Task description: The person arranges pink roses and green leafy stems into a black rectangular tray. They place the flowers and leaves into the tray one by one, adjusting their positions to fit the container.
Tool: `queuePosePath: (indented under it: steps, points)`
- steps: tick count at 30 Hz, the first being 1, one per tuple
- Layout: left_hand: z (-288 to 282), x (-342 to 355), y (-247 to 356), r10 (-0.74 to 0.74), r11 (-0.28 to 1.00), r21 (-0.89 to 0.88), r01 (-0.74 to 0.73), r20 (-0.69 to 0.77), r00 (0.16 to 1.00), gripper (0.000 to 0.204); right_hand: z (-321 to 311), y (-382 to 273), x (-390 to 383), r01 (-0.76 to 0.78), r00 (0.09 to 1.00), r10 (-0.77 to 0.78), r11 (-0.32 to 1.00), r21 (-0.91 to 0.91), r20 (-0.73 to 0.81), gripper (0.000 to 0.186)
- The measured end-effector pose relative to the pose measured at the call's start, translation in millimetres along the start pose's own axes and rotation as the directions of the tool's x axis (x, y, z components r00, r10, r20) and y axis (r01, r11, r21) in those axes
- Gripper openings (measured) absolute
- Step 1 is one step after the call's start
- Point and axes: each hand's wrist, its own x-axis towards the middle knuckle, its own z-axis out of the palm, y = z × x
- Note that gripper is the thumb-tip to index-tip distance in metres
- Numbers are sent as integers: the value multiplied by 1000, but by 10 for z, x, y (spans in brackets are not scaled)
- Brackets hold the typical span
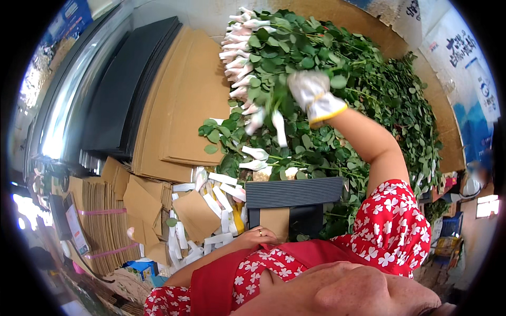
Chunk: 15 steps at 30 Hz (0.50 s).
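My right hand, in a white glove with a yellow cuff, is over a large pile of leafy rose stems. The glove is smeared by motion. It appears closed on rose stems, with blurred leaves and a blurred white-sleeved bud hanging to its lower left. Just below hangs another rose bud in a white net sleeve. Many sleeved buds line the pile's left edge. My bare left hand, wearing a ring, lies loosely near my waist beside a ribbed black board, its fingers partly hidden, holding nothing visible.
Flat brown cardboard sheets and dark boards lean at the left. Bundled cardboard with pink straps stands lower left. White sleeves and a cardboard piece lie near my left arm. A cardboard wall borders the roses.
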Motion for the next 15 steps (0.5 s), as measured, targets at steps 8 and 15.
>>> queuePosePath:
  steps: [8,15]
  points:
    - [170,-198,-270,-55,997,50,53,46,997,34,50,819,1336,-213,977,209,971,106,51,24]
    - [196,-247,-305,-90,995,-49,92,38,995,32,537,751,1224,-291,956,293,919,265,31,38]
